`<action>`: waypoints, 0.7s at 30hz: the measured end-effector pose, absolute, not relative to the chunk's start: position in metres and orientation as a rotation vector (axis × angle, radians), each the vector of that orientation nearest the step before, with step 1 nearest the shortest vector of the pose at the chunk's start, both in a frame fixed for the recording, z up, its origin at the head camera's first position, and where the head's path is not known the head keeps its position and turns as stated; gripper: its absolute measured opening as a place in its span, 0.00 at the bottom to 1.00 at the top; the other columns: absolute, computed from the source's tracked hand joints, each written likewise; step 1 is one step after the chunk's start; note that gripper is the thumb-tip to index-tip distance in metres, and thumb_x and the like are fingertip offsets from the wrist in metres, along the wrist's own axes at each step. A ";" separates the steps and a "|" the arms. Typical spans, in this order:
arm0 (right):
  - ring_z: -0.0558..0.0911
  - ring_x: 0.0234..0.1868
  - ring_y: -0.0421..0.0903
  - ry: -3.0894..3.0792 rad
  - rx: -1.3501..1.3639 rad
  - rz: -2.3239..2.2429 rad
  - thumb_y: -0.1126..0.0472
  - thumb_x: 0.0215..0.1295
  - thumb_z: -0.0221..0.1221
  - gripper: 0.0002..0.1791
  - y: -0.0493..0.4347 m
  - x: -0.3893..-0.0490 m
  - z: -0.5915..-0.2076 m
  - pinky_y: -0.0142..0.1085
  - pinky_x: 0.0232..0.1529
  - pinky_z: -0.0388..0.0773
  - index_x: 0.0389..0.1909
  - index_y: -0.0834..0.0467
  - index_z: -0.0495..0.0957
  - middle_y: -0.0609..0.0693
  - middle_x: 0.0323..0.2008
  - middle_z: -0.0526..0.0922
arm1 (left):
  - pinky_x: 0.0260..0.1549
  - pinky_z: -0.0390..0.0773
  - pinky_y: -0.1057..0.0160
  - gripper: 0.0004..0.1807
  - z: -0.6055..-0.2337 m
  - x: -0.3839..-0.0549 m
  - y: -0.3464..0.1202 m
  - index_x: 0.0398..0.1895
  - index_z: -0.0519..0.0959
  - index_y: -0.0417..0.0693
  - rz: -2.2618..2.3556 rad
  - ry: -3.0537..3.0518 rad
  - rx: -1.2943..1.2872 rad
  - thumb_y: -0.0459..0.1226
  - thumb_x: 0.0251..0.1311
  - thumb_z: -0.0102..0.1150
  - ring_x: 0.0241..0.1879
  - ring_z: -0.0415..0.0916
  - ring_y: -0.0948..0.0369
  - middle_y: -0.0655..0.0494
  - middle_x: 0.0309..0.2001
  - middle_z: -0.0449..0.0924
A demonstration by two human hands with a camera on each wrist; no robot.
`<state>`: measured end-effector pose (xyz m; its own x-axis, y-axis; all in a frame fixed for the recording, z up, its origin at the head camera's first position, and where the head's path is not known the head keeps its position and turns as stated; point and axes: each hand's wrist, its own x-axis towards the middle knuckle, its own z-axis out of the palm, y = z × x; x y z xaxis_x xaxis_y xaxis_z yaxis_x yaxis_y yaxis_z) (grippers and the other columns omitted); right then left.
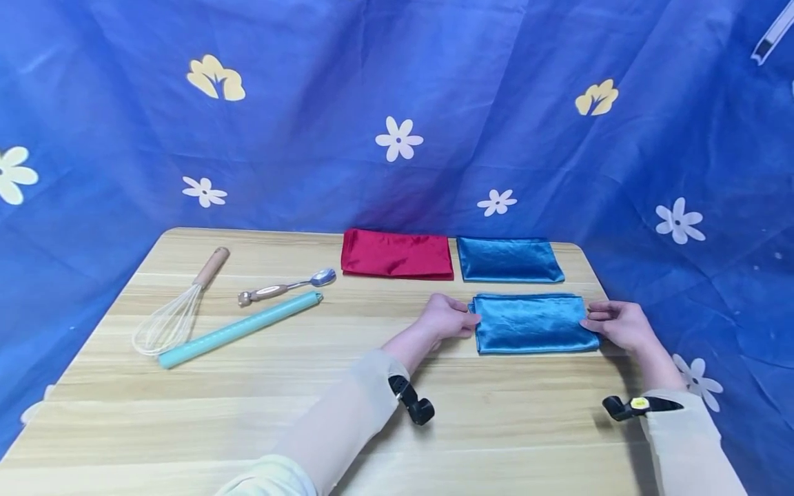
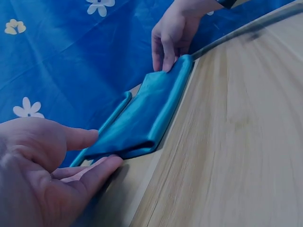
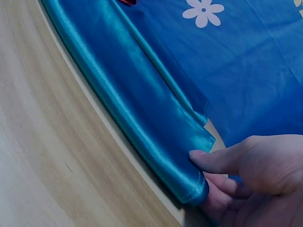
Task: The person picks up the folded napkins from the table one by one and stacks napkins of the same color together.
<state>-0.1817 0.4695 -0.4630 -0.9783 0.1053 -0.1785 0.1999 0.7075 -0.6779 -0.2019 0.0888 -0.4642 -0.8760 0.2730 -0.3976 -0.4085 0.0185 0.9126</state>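
Note:
A folded shiny blue satin cloth [image 1: 535,324] lies on the right part of the table, between both hands. My left hand [image 1: 448,317] is at its left end, thumb and fingers about the edge. In the left wrist view the left fingertips [image 2: 113,161] touch the near corner, and the thumb overlaps the folds. At the opposite end my right hand [image 1: 622,324] pinches the cloth's edge, thumb on top and fingers beneath, as the right wrist view shows. The layered folds of the cloth [image 3: 137,109] stretch away from the right thumb.
Behind it lie a folded red cloth [image 1: 397,255] and another folded blue cloth [image 1: 510,260]. At the left are a whisk [image 1: 180,303], a spoon [image 1: 287,286] with a brown handle, and a turquoise stick [image 1: 238,331]. A blue flowered curtain [image 1: 310,124] hangs around the wooden table [image 1: 509,427].

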 end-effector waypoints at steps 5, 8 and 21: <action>0.79 0.57 0.62 2.745 0.362 -1.088 0.50 0.67 0.73 0.37 0.463 -0.183 -0.462 0.43 0.53 0.78 0.64 0.76 0.75 0.69 0.55 0.84 | 0.40 0.88 0.60 0.26 -0.466 -0.204 0.101 0.61 0.73 0.23 1.936 1.770 -0.181 0.29 0.66 0.72 0.40 0.89 0.53 0.40 0.47 0.84; 0.77 0.55 0.64 2.751 0.411 -1.052 0.52 0.67 0.74 0.34 0.459 -0.185 -0.462 0.55 0.58 0.76 0.60 0.76 0.78 0.71 0.55 0.81 | 0.38 0.87 0.65 0.29 -0.465 -0.205 0.107 0.63 0.72 0.26 1.960 1.743 -0.231 0.32 0.66 0.73 0.35 0.87 0.60 0.40 0.54 0.81; 0.70 0.31 0.52 2.772 0.478 -0.913 0.59 0.72 0.68 0.20 0.442 -0.186 -0.461 0.43 0.37 0.66 0.24 0.59 0.71 0.50 0.24 0.66 | 0.26 0.71 0.72 0.13 -0.457 -0.201 0.114 0.40 0.83 0.35 1.784 1.927 -0.065 0.38 0.66 0.74 0.26 0.71 0.66 0.58 0.28 0.74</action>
